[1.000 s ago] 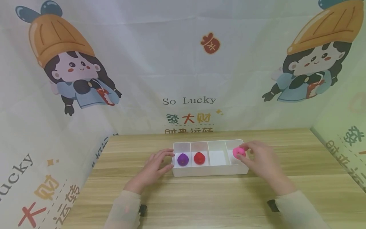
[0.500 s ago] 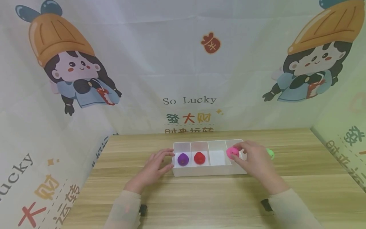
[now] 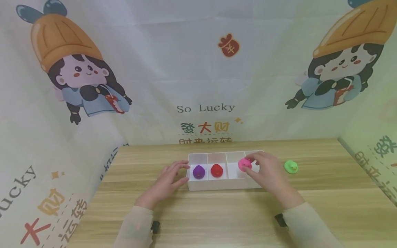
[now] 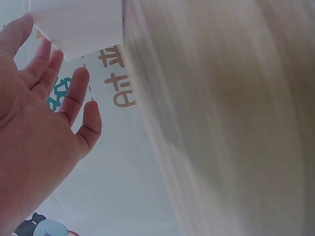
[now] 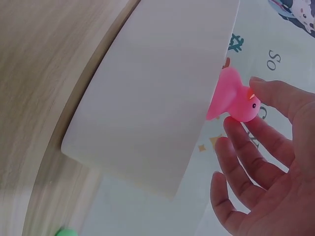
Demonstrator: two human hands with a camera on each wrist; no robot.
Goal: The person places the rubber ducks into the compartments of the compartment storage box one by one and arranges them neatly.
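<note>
A white divided box (image 3: pixel 214 186) stands on the table, a purple rubber duck (image 3: pixel 199 172) in its leftmost compartment and a red rubber duck (image 3: pixel 216 170) in the one beside it. Between thumb and fingers, my right hand (image 3: pixel 270 172) pinches a pink rubber duck (image 3: pixel 244 164) by its head. In the right wrist view the pink duck (image 5: pixel 234 98) shows partly behind the box's wall, near the rim; in the head view it appears over the third compartment. With fingers extended, my left hand (image 3: pixel 165 181) touches the box's left end, as the left wrist view of the hand (image 4: pixel 44 108) also shows.
A green rubber duck (image 3: pixel 291 166) sits on the wooden table (image 3: pixel 217 217) to the right of the box. A printed cloth (image 3: pixel 155 69) hangs behind the table and along both sides.
My right hand has carried the pink duck leftward, from over the rightmost compartment to over the third one. The green duck has come into view behind it. My left hand stays in place.
</note>
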